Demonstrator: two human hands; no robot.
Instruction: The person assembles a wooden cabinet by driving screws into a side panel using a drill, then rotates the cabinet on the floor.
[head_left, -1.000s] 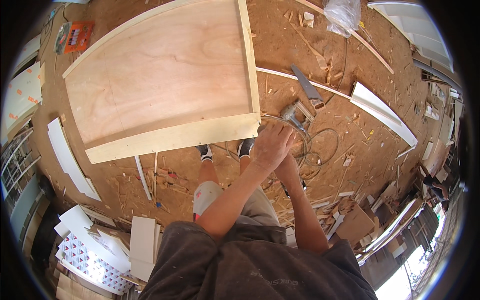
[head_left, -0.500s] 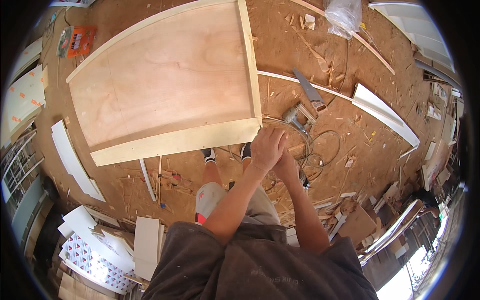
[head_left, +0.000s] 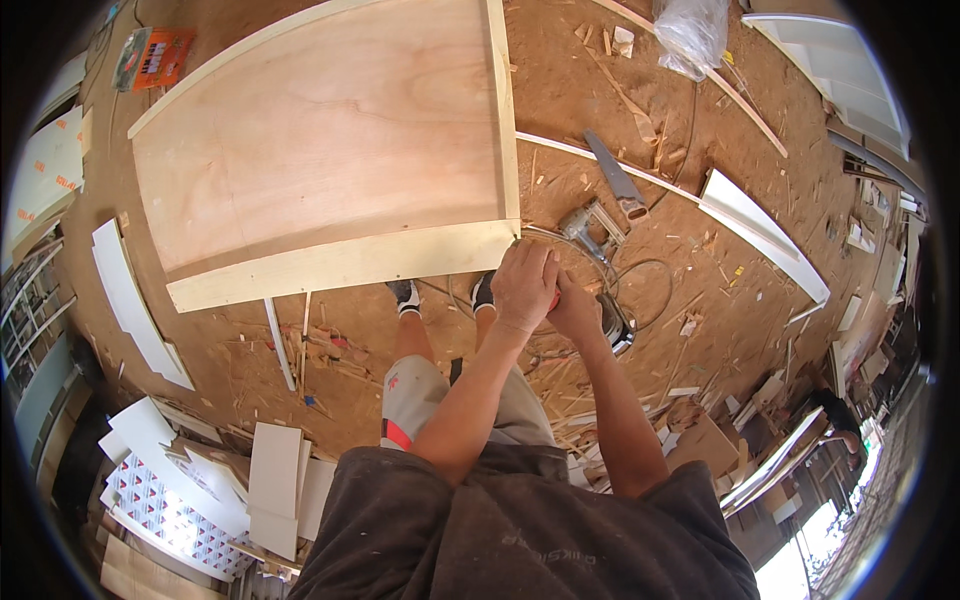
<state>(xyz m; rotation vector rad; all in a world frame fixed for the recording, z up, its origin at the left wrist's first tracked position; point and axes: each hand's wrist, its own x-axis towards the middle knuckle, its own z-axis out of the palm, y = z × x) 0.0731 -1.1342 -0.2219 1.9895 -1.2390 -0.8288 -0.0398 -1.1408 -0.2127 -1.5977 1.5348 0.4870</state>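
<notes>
My left hand [head_left: 524,284] is closed just below the near right corner of a wooden panel frame [head_left: 340,272], a plywood sheet edged with pale timber strips. Its fingers curl toward the corner, and what they grip is hidden. Pressed against it, my right hand [head_left: 578,308] is closed as well. A small red piece [head_left: 555,298] shows between the two hands; the rest of it is covered, so its kind stays unclear.
Right of the frame lie a nail gun [head_left: 590,228] with a coiled hose and a handsaw [head_left: 617,180]. A black and silver object [head_left: 618,328] shows beside my right wrist. White boards [head_left: 140,305] and wood scraps litter the dirt floor. A person [head_left: 838,420] is at the far right.
The view has shifted slightly, so the frame sits higher. My hands stay close together near the corner; the red piece and more of the black and silver object now show.
</notes>
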